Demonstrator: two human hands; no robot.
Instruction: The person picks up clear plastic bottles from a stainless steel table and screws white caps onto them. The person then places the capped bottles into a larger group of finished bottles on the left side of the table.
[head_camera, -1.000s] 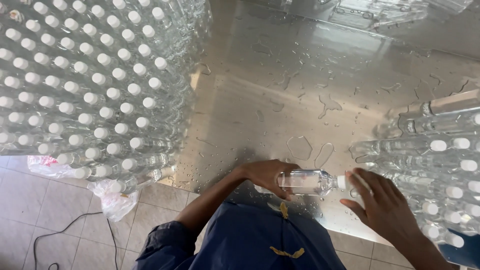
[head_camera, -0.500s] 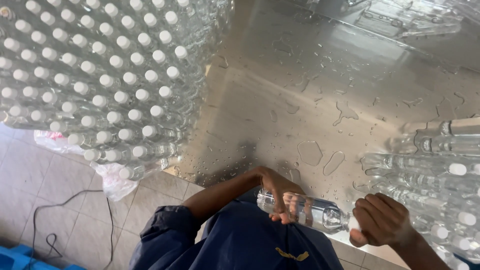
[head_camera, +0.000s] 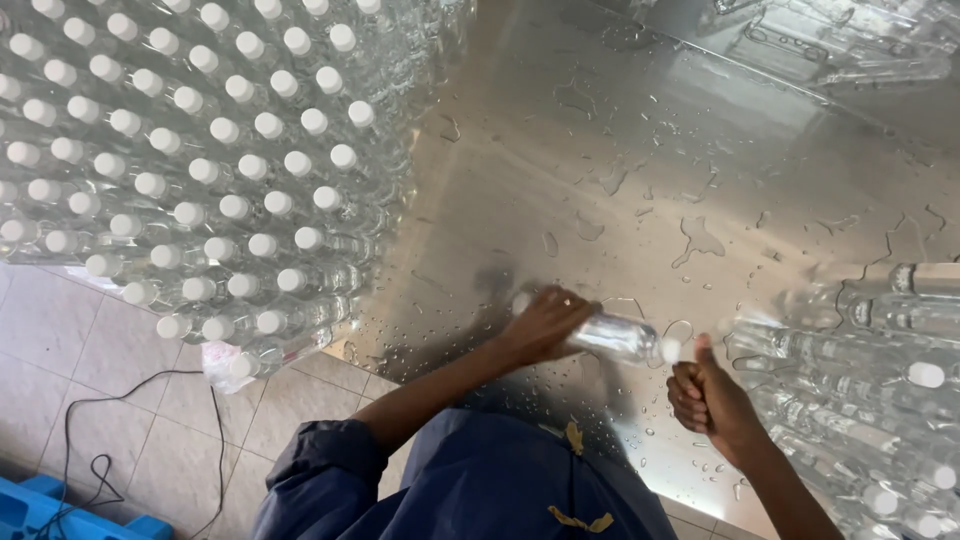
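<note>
- I see a clear bottle (head_camera: 612, 336) lying on its side just above the wet metal table (head_camera: 620, 150), near its front edge, white cap pointing right.
- My left hand (head_camera: 545, 325) is wrapped around the bottle's base end, fingers curled over it, grasping it.
- My right hand (head_camera: 708, 400) sits just right of the cap, curled into a loose fist with the thumb raised beside the cap; I cannot tell whether it touches the cap or holds anything.
- Both forearms reach out over my blue garment (head_camera: 480, 490) at the bottom of the view.
- To the right, more clear bottles (head_camera: 860, 390) lie on their sides in a heap on the table, caps facing me.
- To the left, a big plastic-wrapped stack (head_camera: 200, 160) of bottles shows rows of white caps, well apart from my hands.
- Water drops and puddles (head_camera: 695, 240) spread over the metal sheet.
- Below the stack lies a tiled floor (head_camera: 90, 380) with a black cable (head_camera: 130, 420) and a blue crate corner (head_camera: 40, 510).
</note>
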